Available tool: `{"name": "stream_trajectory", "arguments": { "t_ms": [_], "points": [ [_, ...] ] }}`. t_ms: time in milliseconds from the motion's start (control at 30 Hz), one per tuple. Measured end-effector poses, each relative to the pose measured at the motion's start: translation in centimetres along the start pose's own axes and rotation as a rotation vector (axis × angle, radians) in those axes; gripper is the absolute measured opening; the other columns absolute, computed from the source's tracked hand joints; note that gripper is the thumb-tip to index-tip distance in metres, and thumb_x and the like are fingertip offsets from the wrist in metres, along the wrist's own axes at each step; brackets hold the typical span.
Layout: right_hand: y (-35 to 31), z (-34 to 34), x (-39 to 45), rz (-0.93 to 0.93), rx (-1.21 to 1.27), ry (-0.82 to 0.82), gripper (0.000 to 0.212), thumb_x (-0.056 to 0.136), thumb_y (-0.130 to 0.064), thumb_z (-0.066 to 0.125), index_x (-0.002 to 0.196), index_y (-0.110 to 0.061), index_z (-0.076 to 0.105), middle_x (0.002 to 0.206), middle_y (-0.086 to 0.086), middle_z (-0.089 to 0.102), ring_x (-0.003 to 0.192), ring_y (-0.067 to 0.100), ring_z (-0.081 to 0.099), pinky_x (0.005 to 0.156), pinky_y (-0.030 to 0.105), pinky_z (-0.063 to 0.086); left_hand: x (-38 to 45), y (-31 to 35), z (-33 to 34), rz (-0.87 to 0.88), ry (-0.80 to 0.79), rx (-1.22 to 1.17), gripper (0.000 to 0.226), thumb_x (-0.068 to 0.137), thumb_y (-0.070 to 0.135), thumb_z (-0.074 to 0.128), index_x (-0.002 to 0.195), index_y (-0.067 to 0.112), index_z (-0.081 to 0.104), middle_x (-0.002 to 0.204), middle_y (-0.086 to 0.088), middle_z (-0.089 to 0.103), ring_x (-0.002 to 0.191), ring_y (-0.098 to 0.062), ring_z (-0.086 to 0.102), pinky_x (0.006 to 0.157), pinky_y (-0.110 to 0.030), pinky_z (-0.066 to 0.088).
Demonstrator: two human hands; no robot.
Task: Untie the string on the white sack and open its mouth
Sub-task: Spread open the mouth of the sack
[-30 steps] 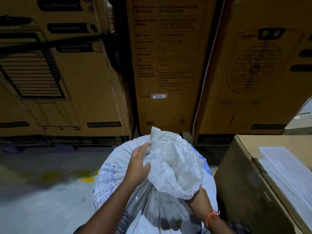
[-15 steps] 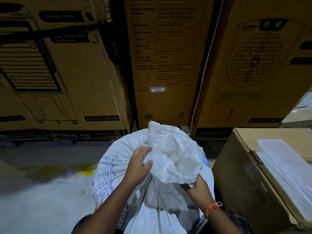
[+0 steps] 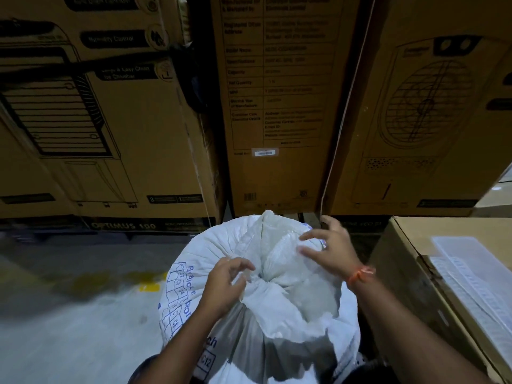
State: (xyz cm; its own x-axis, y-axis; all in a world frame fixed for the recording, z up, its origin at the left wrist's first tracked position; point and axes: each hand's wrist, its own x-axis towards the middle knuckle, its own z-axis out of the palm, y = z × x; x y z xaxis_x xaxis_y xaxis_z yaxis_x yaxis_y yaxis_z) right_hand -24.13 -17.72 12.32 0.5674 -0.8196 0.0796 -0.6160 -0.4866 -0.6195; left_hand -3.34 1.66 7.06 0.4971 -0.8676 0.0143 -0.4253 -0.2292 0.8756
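The white sack (image 3: 191, 261), printed in blue, stands upright right below me. Its neck (image 3: 266, 284) is bunched tight, and the loose mouth fabric (image 3: 299, 303) flares out above it and flops toward me. My left hand (image 3: 224, 286) curls at the left side of the neck, fingertips and thumb pinching the gathered fabric. The string is too small to make out under those fingers. My right hand (image 3: 329, 245) lies on the far right part of the flared fabric, fingers spread. An orange thread circles its wrist.
Tall cardboard appliance boxes (image 3: 277, 106) stand in a wall just behind the sack. A lower cardboard box (image 3: 410, 273) with a clear plastic sheet on top sits close on the right. Grey concrete floor (image 3: 69, 328) with a yellow mark lies to the left.
My right hand came out from under the flared fabric and moved up onto its far right side. My left hand slid down to the neck. The mouth fabric now droops toward me.
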Motion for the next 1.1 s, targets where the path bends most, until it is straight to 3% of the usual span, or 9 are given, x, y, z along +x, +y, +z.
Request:
{"name": "stream_trajectory", "arguments": {
  "t_ms": [100, 200, 333, 500, 633, 767, 900, 1000, 1100],
  "points": [
    [-0.4, 3.5, 1.2, -0.008, -0.204, -0.371, 0.056, 0.074, -0.038, 0.086, 0.126, -0.04, 0.068, 0.167, 0.012, 0.008, 0.151, 0.027, 0.029, 0.119, 0.028, 0.029, -0.1, -0.4, -0.2, -0.021, -0.184, 0.015, 0.057, 0.078, 0.007, 0.057, 0.12, 0.041, 0.075, 0.133, -0.004, 0.058, 0.125, -0.006, 0.064, 0.112, -0.026, 0.049],
    [0.5, 6.6, 0.4, -0.009, -0.269, -0.509, 0.072, 0.081, -0.013, 0.069, 0.145, -0.039, 0.051, 0.159, 0.014, 0.024, 0.138, 0.03, 0.049, 0.111, 0.024, 0.039, 0.2, -0.2, -1.1, -0.054, -0.138, 0.103, 0.07, 0.081, 0.018, 0.07, 0.149, 0.026, 0.055, 0.155, 0.004, 0.05, 0.15, -0.009, 0.035, 0.122, -0.026, 0.031],
    [3.0, 5.0, -0.4, 0.005, 0.004, -0.377, 0.078, 0.075, 0.003, 0.059, 0.145, -0.03, 0.053, 0.149, 0.0, 0.052, 0.142, 0.018, 0.047, 0.115, 0.016, 0.031, 1.2, -1.1, -4.7, -0.17, 0.087, 0.08, 0.097, 0.066, 0.036, 0.072, 0.157, 0.017, 0.045, 0.155, -0.008, 0.05, 0.149, -0.023, 0.04, 0.121, -0.042, 0.037],
    [6.3, -2.0, -1.2, 0.19, 0.087, -0.284, 0.091, 0.084, 0.008, 0.063, 0.16, -0.025, 0.026, 0.162, 0.003, 0.034, 0.124, 0.022, 0.061, 0.087, 0.024, 0.057, 1.0, -3.0, -10.0, -0.241, 0.296, -0.083, 0.109, 0.056, 0.034, 0.069, 0.158, 0.014, 0.039, 0.155, -0.018, 0.049, 0.132, -0.032, 0.057, 0.108, -0.055, 0.052],
    [5.0, -6.4, -3.2, 0.248, 0.187, -0.229, 0.101, 0.084, 0.011, 0.062, 0.162, -0.032, 0.013, 0.161, 0.004, 0.033, 0.1, 0.015, 0.063, 0.074, 0.028, 0.062, -1.3, 0.4, -11.4, -0.169, 0.452, -0.084, 0.102, 0.063, 0.032, 0.066, 0.16, 0.018, 0.038, 0.145, -0.012, 0.044, 0.122, -0.028, 0.054, 0.09, -0.052, 0.059],
    [3.4, -8.7, -6.2, 0.116, 0.214, -0.047, 0.094, 0.087, 0.012, 0.057, 0.154, -0.048, 0.029, 0.14, -0.004, 0.04, 0.063, 0.013, 0.057, 0.046, 0.017, 0.046, -3.5, 3.6, -11.3, 0.016, 0.62, -0.059, 0.083, 0.086, 0.001, 0.066, 0.16, 0.025, 0.037, 0.141, 0.003, 0.037, 0.117, -0.014, 0.048, 0.091, -0.035, 0.048],
    [5.9, -6.1, -8.1, 0.14, 0.079, -0.015, 0.064, 0.093, 0.005, 0.053, 0.143, -0.035, 0.054, 0.154, 0.001, 0.035, 0.091, 0.011, 0.057, 0.059, 0.02, 0.049, -3.5, 0.5, -11.5, -0.121, 0.754, -0.038, 0.073, 0.09, 0.003, 0.067, 0.156, 0.016, 0.041, 0.14, -0.006, 0.043, 0.115, -0.024, 0.052, 0.092, -0.038, 0.047],
    [8.6, -1.3, -9.1, 0.225, 0.016, -0.119, 0.053, 0.089, 0.008, 0.054, 0.131, -0.022, 0.068, 0.138, 0.013, 0.059, 0.093, 0.017, 0.064, 0.067, 0.012, 0.048, -3.3, -5.7, -10.2, -0.572, 0.575, 0.141, 0.046, 0.082, 0.022, 0.071, 0.119, -0.004, 0.062, 0.119, -0.027, 0.063, 0.094, -0.041, 0.063, 0.084, -0.048, 0.059],
    [9.6, 3.1, -10.1, 0.273, -0.088, -0.284, 0.047, 0.088, -0.001, 0.058, 0.133, -0.014, 0.067, 0.124, 0.01, 0.064, 0.113, 0.023, 0.064, 0.077, 0.003, 0.041, -4.0, -11.4, -8.2, -0.811, 0.136, 0.394, 0.067, 0.072, 0.048, 0.063, 0.123, 0.005, 0.067, 0.118, -0.022, 0.071, 0.108, -0.039, 0.067, 0.093, -0.044, 0.059]
  ]
}}
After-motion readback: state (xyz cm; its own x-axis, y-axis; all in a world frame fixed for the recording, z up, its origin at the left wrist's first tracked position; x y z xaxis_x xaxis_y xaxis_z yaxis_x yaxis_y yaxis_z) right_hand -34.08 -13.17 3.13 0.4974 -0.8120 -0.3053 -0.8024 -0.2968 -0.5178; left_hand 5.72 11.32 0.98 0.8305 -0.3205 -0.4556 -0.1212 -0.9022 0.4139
